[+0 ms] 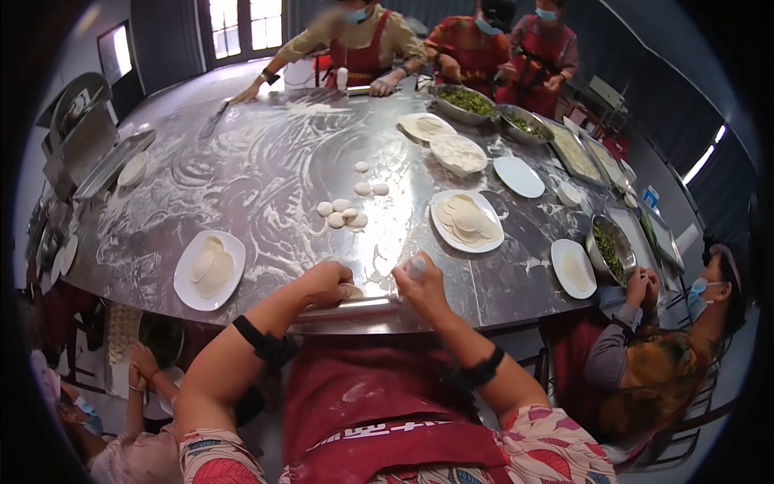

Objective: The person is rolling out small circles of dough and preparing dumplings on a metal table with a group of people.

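The person's left hand and right hand are both closed around a rolling pin that lies along the near edge of the floured metal worktop, one hand at each end. A bit of pale dough shows just beside the left hand, above the pin; how flat it is I cannot tell, since the hand hides most of it.

Judging from how things lie, the rolling is partly done. A white plate to the left holds a few flattened rounds, and a second plate to the right carries a fuller stack of wrappers. Still waiting are the small dough lumps clustered in the middle of the worktop, with three more lumps a little further away, all unrolled and well apart from the hands.

Other people work around the worktop: one on the right has both hands together near a bowl of green filling, beside a plate with one round on it, which suggests filling is already under way. More bowls of greens and trays sit at the far side, where three aproned people stand
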The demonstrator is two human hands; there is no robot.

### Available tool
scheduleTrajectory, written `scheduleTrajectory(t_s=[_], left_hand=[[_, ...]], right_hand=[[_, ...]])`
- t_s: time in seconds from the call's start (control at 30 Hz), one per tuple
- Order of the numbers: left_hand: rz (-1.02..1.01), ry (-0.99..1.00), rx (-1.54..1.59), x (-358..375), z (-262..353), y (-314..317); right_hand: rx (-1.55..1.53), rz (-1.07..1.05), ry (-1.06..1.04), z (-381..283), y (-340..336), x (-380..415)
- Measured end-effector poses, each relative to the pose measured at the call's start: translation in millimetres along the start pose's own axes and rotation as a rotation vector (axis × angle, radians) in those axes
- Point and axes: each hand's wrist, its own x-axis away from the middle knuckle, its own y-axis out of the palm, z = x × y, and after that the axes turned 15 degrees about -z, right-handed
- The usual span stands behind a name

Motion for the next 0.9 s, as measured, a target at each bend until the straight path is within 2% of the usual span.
scheduleTrajectory(t_s=[0.13,0.2,0.33,0.47,0.57,0.6,0.77,0.83,0.9], left_hand=[[0.001,-0.017,0.052,5,-5,0],[-0.037,-0.025,0.078,9,-3,2],[0.083,-0.017,-0.016,-5,1,0],[-0.027,-0.003,-0.074,-3,7,-1],[0.034,0.014,-0.039,-6,-10,7],[0.010,-0.002,0.043,-2,-8,4],[0.027,-0.028,-0.039,-1,-1,0],[0.061,-0.066,-0.025,-6,3,-2],[0.026,-0.017,0.011,-5,2,-2]], right_hand=[[-0.033,-0.044,-0.001,2,0,29],[0.000,-0.021,-0.025,8,-1,8],[0.053,0.034,-0.104,22,4,-41],[0.046,0.027,-0.033,-4,2,-3],[-0.089,-0.022,-0.041,2,2,29],[-0.069,-0.018,-0.061,6,0,25],[0.030,0.011,-0.075,14,1,-31],[0.039,0.023,-0.072,12,2,-35],[0.037,0.022,-0.053,5,2,-29]])
